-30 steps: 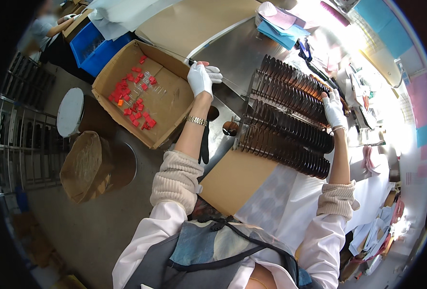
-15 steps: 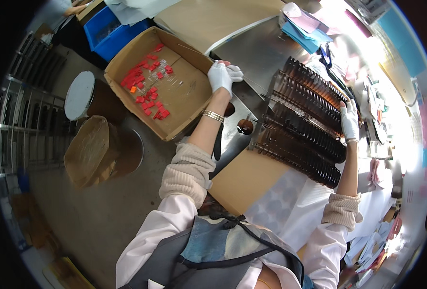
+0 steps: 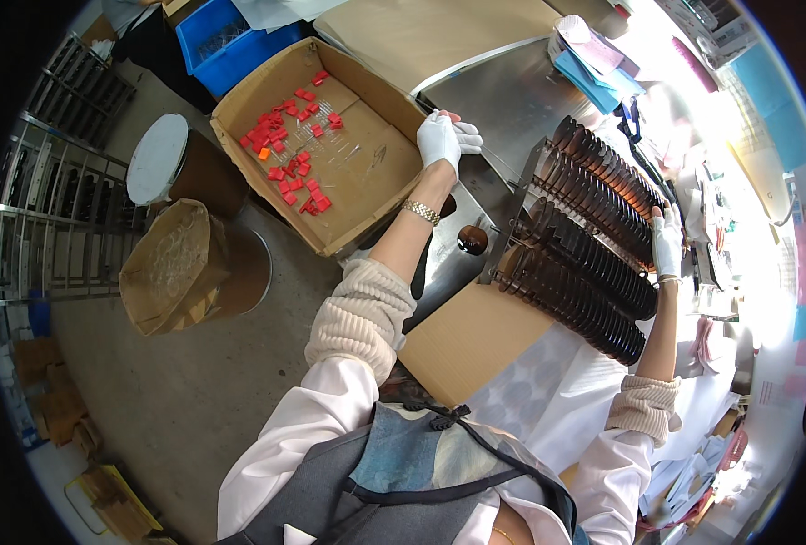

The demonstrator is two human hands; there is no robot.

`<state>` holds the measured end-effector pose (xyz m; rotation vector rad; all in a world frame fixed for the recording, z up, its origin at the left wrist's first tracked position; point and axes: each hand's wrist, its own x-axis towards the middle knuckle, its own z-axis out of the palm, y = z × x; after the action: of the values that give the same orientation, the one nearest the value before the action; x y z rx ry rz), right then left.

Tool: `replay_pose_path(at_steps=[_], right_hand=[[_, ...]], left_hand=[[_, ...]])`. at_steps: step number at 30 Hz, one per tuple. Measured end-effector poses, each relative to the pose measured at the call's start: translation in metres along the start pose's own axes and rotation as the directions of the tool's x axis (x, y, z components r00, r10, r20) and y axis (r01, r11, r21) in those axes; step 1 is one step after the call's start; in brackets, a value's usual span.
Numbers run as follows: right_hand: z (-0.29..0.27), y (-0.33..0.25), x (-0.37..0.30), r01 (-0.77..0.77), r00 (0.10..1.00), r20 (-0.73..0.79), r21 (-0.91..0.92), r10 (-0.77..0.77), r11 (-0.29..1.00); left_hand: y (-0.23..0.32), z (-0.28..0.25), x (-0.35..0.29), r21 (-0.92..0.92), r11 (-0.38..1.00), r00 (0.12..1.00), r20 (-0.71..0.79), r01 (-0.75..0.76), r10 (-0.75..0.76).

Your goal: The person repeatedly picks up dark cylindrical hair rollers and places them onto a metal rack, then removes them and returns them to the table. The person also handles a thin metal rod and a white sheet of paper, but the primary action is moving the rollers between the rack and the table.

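My left hand [image 3: 447, 143], in a white glove, is closed at the right rim of a cardboard box [image 3: 367, 232]. Thin metal wires [image 3: 501, 165] run from it towards a rack of brown lenses [image 3: 594, 218]. The dark, glossy lenses stand packed in several long rows. At the rack's right end my right hand [image 3: 666, 243], gloved with fingertips bare, rests against the rows, its fingers stretched out and its thumb partly hidden. Red clips [image 3: 276, 136] and one orange clip [image 3: 264, 153] lie in the box among thin clear pieces. A loose brown lens [image 3: 472, 240] lies between box and rack.
A blue bin [image 3: 239, 50] stands behind the box. On the floor at left are a lidded brown drum [image 3: 208, 177] and another lined with brown paper [image 3: 162, 272]. Metal shelving [image 3: 58, 200] runs along the left. Blue and pink papers [image 3: 594, 68] lie at the back right.
The whole view has shifted slightly, so box and rack sit a little further right. Both hands keep their places, the left at the box rim and the right at the rack's end.
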<state>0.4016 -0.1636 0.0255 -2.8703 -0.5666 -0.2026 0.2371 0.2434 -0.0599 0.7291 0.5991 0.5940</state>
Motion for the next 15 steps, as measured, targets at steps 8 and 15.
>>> replay_pose_path(at_steps=[8, 15], right_hand=[[0.001, 0.0, -0.002, 0.016, 1.0, -0.013, -0.03, -0.016, 0.999], [0.002, -0.004, -0.005, 0.002, 0.999, -0.038, -0.037, -0.003, 0.999]], left_hand=[[-0.005, 0.006, -0.003, 0.01, 0.998, 0.997, 0.029, 0.066, -0.066], [-0.004, 0.006, 0.007, 0.052, 0.991, 0.99, 0.054, 0.124, -0.127]])
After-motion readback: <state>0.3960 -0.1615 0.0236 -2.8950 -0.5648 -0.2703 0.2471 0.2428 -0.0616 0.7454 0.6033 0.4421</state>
